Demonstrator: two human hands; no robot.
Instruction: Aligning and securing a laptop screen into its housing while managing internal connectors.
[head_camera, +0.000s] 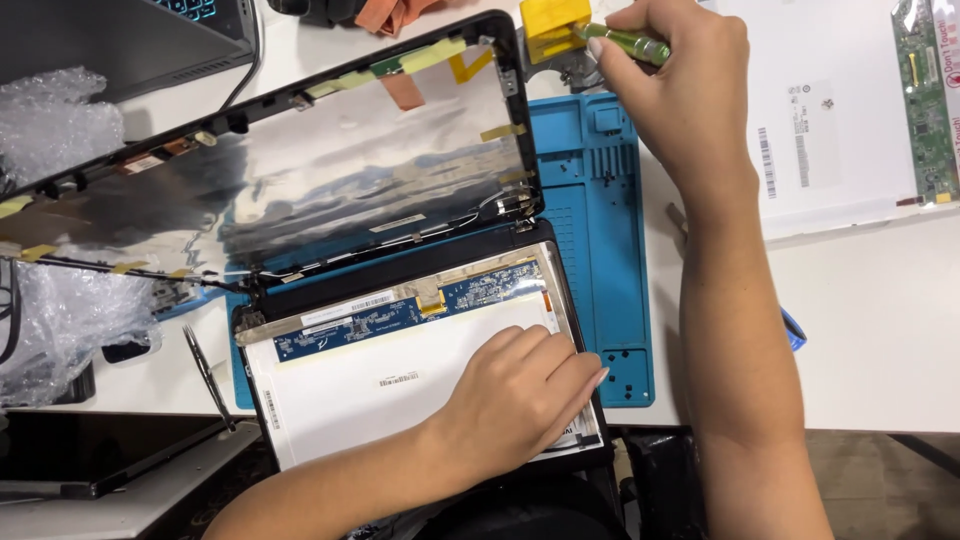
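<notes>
A laptop lies open on a blue work mat (600, 250). Its lid shell (330, 170) is lined with silver foil and strips of yellow tape. A white display panel (380, 385) rests face down over the laptop base, a blue circuit strip along its top edge. My left hand (525, 395) presses flat on the panel's lower right corner. My right hand (680, 85) reaches to the far side of the table and grips a green-handled screwdriver (630, 42), its end next to a yellow box (552, 25).
A second white display panel (840, 130) with a green circuit strip lies at the back right. Bubble wrap (60, 330) sits at the left, tweezers (208, 375) beside the mat. Another dark laptop (120, 40) is at the top left, a black panel (100, 455) at the bottom left.
</notes>
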